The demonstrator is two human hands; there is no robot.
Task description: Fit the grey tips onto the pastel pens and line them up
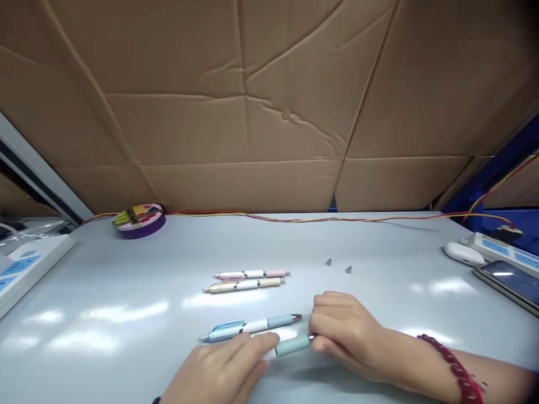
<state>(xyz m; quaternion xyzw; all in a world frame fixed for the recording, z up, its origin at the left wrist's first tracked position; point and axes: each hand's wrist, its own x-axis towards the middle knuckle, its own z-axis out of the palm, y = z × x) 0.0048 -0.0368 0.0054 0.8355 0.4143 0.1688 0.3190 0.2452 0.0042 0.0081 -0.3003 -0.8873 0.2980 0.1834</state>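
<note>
My left hand [227,365] is closed around the barrel of a pen with a pale green grip [292,345], covering its rear part. At the tip end of that pen, the fingers of my right hand [347,331] are pinched together; whatever lies between them is hidden. Just behind the green pen lies a blue and white pen [252,327] with a dark tip. Farther back, a pink and white pen [252,274] and a yellow and white pen [244,285] rest side by side. Two small grey cone-shaped pieces, a left one [329,262] and a right one [348,270], stand beyond my right hand.
A round purple box [141,227] sits at the back left. Power strips flank the table, one at the left [37,264] and one at the right [505,249]. A phone [511,283] and a white mouse-like object [464,254] lie at right. Thin wires [286,220] run along the cardboard wall [252,185].
</note>
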